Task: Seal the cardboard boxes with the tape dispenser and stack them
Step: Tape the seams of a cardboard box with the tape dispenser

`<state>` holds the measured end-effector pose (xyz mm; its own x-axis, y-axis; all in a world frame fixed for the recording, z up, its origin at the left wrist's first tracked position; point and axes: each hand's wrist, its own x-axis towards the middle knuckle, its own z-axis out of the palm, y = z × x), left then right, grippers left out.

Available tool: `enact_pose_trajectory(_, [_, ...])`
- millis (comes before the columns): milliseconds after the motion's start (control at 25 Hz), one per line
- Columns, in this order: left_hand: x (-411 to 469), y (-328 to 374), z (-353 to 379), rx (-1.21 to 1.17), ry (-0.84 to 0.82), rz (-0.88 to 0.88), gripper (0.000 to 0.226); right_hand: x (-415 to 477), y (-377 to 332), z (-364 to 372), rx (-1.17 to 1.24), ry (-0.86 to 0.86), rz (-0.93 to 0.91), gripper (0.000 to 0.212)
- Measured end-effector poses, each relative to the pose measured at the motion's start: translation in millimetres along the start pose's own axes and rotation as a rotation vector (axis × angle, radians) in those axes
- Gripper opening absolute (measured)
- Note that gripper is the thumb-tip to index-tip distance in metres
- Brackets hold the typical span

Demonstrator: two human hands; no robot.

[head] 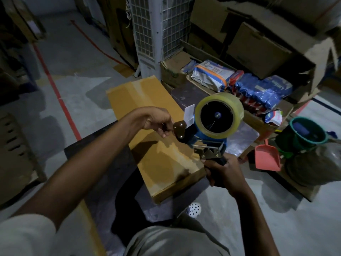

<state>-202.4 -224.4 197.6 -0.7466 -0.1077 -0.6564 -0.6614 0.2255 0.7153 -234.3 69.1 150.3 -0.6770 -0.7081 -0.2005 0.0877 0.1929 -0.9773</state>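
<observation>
A long flat cardboard box (147,108) lies closed on a dark low surface in the middle of the view, with clear tape across its top. Above its right side I hold a blue tape dispenser (206,137) carrying a big roll of clear tape (219,115). My right hand (223,172) grips the dispenser's handle from below. My left hand (158,121) pinches the dispenser's front end by the brown plate, where a short loose tape end sticks up.
Open cartons with blue and white packets (258,89) stand at the right, more cardboard boxes (258,43) behind them. A pink dustpan (267,157) and a green bucket (306,133) sit at the right. A white cooler unit (158,34) stands behind the box. A red line crosses the grey floor at the left.
</observation>
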Motion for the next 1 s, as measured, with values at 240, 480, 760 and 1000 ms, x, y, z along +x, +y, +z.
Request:
enact_pose_trajectory(240, [-14.3,11.3,-68.1,0.198,0.172,-0.040,0.016,35.0,-18.0,15.1,-0.042,-0.047,-0.081,0.027])
enact_pose_trajectory(480, [-26.0,-4.6,-169.1,0.441,0.294,-0.095,0.025,39.9,-6.5,15.0,-0.111,-0.045,-0.075,0.026])
enact_pose_trajectory(760, [21.3,-6.2,-213.1,0.616,0.257,-0.078,0.021,67.7,6.5,45.7,-0.317,0.075,-0.119,0.029])
enact_pose_trajectory(1000, [59.6,-13.9,-265.3,0.518,0.330,-0.079,0.027,122.8,10.7,78.9,-0.388,0.082,-0.132,0.034])
